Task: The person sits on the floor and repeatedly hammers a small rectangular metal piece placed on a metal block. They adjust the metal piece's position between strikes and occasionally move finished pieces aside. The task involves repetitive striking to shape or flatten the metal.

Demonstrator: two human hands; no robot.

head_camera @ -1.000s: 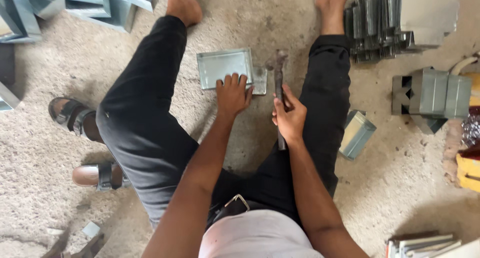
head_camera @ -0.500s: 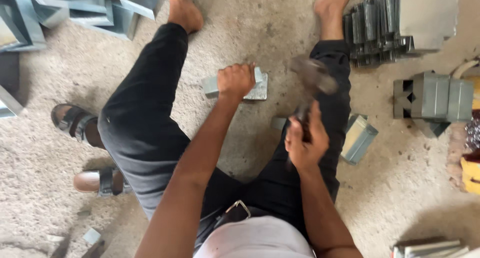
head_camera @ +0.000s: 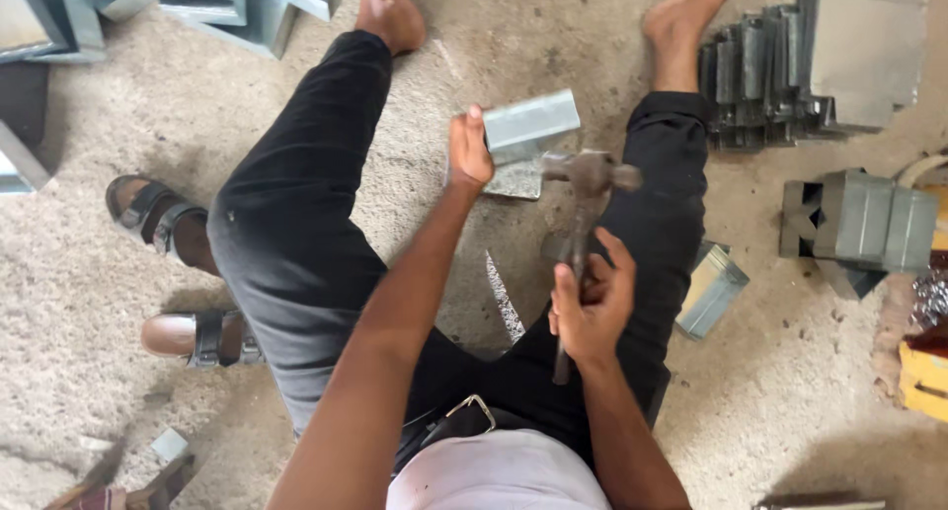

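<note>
Seemingly mid-job, the head view looks down on a person sitting on the concrete floor (head_camera: 474, 36) with legs spread. The left hand (head_camera: 468, 153) has its grip clamped on the left end of a folded sheet-metal piece (head_camera: 531, 125), which stands tilted on edge on the floor between the knees. The piece's long axis runs from about 8 o'clock to 2 o'clock, its right end pointing toward the bare right foot. A flat flap of it lies beneath, at 6 o'clock from the fold. The right hand (head_camera: 592, 308) has its grip closed around the handle of a hammer (head_camera: 590, 179), whose head hovers just beside the piece's lower right edge; whether it touches I cannot tell.

As a judgement, the work is well under way. A stack of finished-looking bent pieces (head_camera: 760, 76) sits at 2 o'clock, a formed box (head_camera: 869, 224) at 3 o'clock, and flat blanks (head_camera: 247, 6) wait at 11 o'clock. This piece looks partly folded, with its seam unclosed.
</note>
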